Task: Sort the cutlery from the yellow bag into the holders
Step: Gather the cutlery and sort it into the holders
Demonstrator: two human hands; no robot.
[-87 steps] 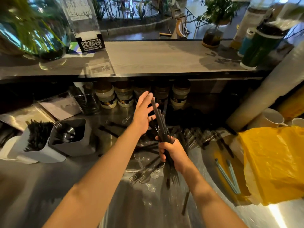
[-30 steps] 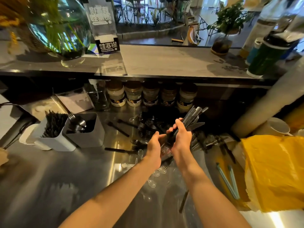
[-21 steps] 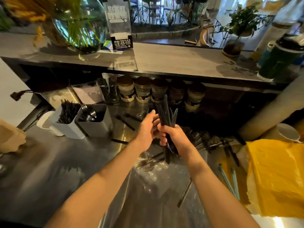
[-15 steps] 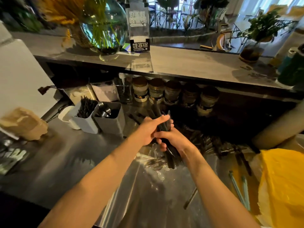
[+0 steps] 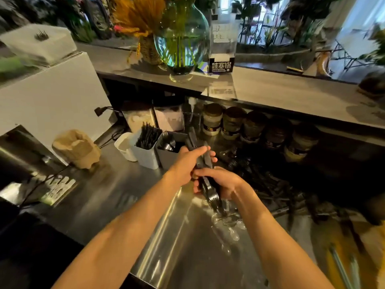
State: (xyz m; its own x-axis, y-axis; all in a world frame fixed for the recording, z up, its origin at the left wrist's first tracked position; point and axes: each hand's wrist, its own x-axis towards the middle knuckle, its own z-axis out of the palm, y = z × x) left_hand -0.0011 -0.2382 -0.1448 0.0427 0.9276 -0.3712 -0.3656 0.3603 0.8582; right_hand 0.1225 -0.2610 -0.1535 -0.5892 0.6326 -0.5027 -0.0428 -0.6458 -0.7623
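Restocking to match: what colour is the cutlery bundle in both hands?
Black cutlery bundle; head view.

Holders (image 5: 153,150) stand left of my hands on the counter (image 5: 108,197); jars (image 5: 233,122) line up behind; loose cutlery pile (image 5: 270,184) lies right.

A single head-worn wide-angle view looks forward and down from close above the steel counter (image 5: 108,197), both forearms reaching in from the bottom edge, the raised shelf (image 5: 291,94) crossing the upper frame
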